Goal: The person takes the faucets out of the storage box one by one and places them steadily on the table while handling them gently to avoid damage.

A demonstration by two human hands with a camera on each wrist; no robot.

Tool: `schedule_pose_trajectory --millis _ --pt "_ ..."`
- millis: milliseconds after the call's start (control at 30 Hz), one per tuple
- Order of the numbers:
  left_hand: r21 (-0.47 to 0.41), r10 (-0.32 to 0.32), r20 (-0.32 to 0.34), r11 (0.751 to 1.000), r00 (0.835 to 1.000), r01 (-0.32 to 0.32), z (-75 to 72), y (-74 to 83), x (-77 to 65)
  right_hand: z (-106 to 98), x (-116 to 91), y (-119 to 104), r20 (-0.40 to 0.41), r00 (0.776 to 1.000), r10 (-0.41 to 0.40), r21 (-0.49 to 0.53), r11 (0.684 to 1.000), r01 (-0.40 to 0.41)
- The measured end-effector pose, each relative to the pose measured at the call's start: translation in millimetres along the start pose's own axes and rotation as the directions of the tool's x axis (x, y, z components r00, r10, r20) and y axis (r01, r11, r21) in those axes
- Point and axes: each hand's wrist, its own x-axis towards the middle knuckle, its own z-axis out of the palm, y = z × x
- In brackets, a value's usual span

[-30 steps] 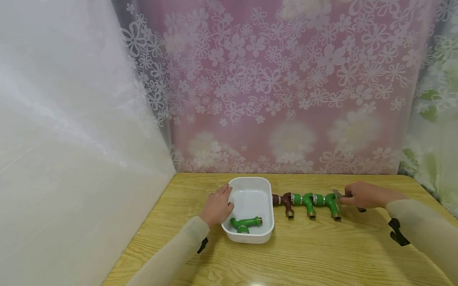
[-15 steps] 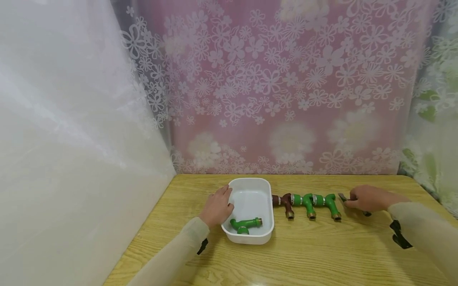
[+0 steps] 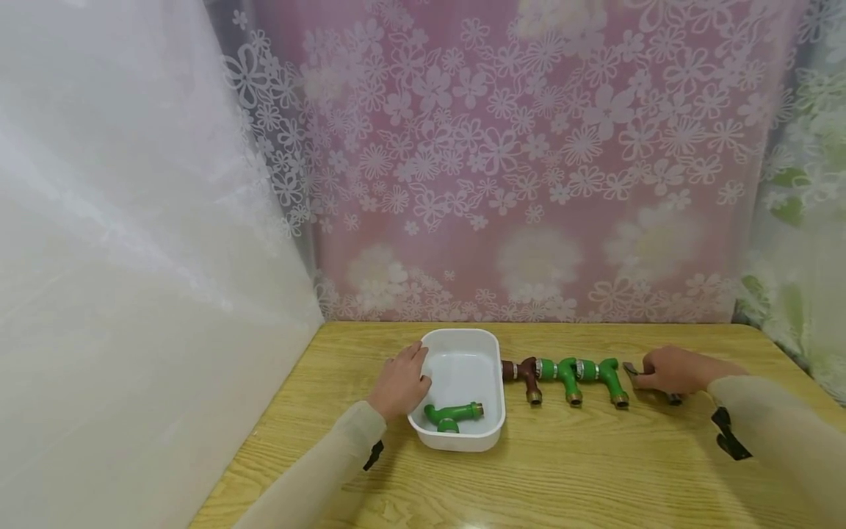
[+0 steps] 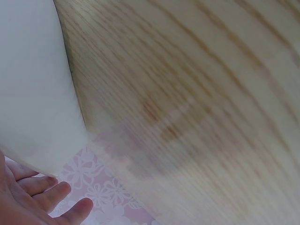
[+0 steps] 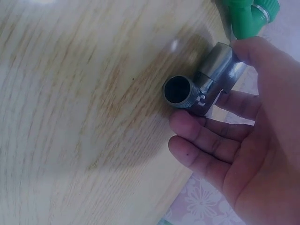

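Observation:
My left hand [image 3: 399,382] rests on the left rim of a white plastic tray [image 3: 463,442]; in the left wrist view its fingers [image 4: 51,194] lie loosely by the tray's wall. Inside the tray lies a green tap [image 3: 459,414] with a brass end. On the right, my right hand [image 3: 681,369] grips a shiny metal tap [image 5: 213,77] with a threaded open end, low over the table. Thumb and fingers surround it, and part of it is hidden by the hand. Just left of it is the nearest green tap [image 3: 611,382] on the table.
A row runs from the tray's right side: a dark red tap [image 3: 530,382], a middle green tap [image 3: 570,380], then the nearest green one. They lie on a wood-grain table [image 3: 542,477]. A pink flowered curtain [image 3: 529,184] hangs behind, and a white sheet [image 3: 145,257] at left.
My right hand has shifted slightly right and down with the metal tap, away from the end of the row. My left hand stays on the tray rim.

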Motion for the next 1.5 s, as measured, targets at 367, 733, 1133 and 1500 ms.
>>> schedule_pose_trajectory --millis 367,733,1133,1500 --pt "-0.013 -0.004 0.003 1.000 1.000 0.004 0.6 0.9 0.4 3.4 2.9 -2.6 -0.033 0.999 -0.008 -0.009 1.000 0.007" --pt "-0.017 -0.018 -0.001 1.000 1.000 0.018 0.4 0.3 1.6 1.4 4.5 -6.6 -0.029 0.999 -0.022 -0.027 0.999 0.021" --pt "0.000 -0.020 0.012 1.000 1.000 0.020 -0.2 1.8 0.5 -6.9 0.3 -5.1 -0.039 0.999 -0.018 -0.045 0.999 0.016" --pt "-0.010 -0.008 -0.005 1.000 1.000 0.008 0.1 1.0 -0.5 -19.8 0.2 -39.9 -0.104 0.991 -0.085 -0.204 0.977 0.063"
